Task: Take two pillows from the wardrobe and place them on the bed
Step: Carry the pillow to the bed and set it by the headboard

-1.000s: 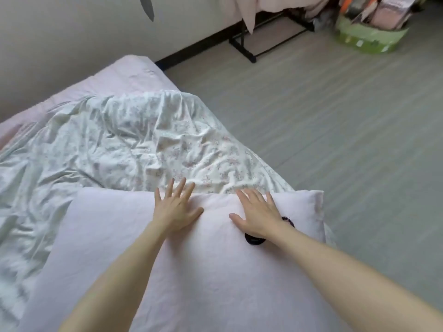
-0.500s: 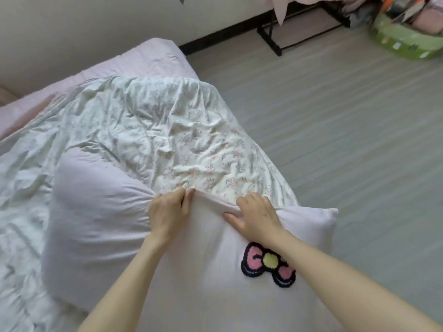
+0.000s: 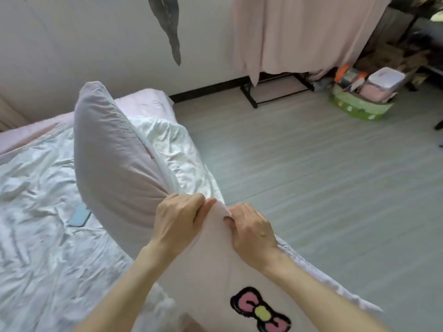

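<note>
A pale lilac pillow (image 3: 115, 164) stands on edge, tilted, over the bed's white floral duvet (image 3: 36, 248). My left hand (image 3: 177, 219) is clenched on its lower edge. Under my arms lies a second pale pink pillow (image 3: 213, 267) with a pink bow patch (image 3: 260, 310). My right hand (image 3: 254, 231) pinches the upper edge of this bow pillow, right beside my left hand. The wardrobe is out of view.
A flat light-blue object (image 3: 80, 215) lies on the duvet left of the raised pillow. Grey floor (image 3: 311, 188) runs along the bed's right side. A black rack draped in pink cloth (image 3: 299, 32) and a green basket (image 3: 357, 106) of items stand by the far wall.
Both hands went from lying flat on the stacked pillows to gripping fabric. The upper pillow has been lifted off the bow pillow and swung up to the left.
</note>
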Motion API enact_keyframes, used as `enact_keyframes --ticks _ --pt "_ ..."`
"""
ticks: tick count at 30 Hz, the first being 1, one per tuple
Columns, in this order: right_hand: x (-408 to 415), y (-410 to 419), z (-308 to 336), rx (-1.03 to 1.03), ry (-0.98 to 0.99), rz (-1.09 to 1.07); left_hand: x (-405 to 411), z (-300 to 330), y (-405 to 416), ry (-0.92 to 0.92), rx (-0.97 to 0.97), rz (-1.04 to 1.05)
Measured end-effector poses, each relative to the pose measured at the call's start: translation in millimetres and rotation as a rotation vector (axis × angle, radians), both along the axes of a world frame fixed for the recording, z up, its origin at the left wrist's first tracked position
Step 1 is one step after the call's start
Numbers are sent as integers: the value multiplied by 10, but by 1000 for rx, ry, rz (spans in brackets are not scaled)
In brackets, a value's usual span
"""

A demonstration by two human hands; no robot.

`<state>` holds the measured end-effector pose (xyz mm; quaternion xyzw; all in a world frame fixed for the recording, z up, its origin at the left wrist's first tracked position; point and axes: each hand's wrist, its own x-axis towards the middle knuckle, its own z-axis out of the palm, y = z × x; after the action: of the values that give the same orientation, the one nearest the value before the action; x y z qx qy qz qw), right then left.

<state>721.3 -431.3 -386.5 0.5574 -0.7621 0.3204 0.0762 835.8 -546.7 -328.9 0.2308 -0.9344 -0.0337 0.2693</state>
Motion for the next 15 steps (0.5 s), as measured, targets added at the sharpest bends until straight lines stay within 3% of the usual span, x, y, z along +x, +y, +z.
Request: enact_keyframes --ticks 4,8,12,15 --pt "-732 854 186 11 27 -57 -717 38 778 17 -62 -83" --pt "-1483 1554 244 89 194 -46 -1438 -93 1358 0 -15 -174" --pt "-1976 1727 126 150 295 -103 -1925 -296 1535 -26 57 -227" --pt "-2317 1805 -35 140 256 -120 -2306 -372 1572 -49 50 -278"
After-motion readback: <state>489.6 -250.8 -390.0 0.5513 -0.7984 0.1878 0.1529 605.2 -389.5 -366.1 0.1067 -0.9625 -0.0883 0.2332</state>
